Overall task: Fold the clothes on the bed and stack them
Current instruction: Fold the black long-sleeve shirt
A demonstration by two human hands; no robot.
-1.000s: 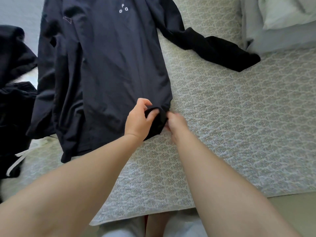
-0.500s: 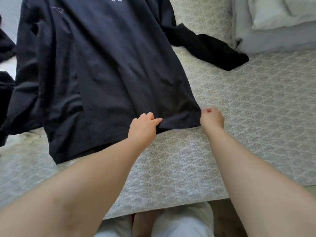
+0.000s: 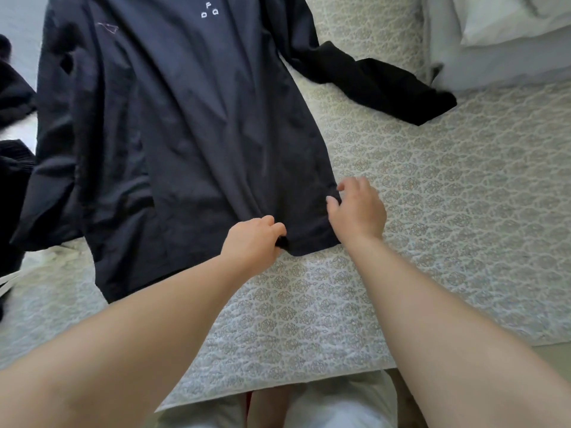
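Since the earlier frame, the right hand (image 3: pixel 358 211) is no longer pinching the hem corner of the dark shirt (image 3: pixel 191 125); its fingers are now spreading loosely over that corner, released. The left hand (image 3: pixel 251 242) is grasping the bunched hem just beside it, fingers curled into the fabric. The shirt is lying front-up on the bed (image 3: pixel 448 211), body spread flat, one sleeve (image 3: pixel 386 84) stretching out to the right across the patterned cover. More dark clothes (image 3: pixel 14 168) are lying at the left edge. Pale pillows (image 3: pixel 506 35) are sitting at the upper right.
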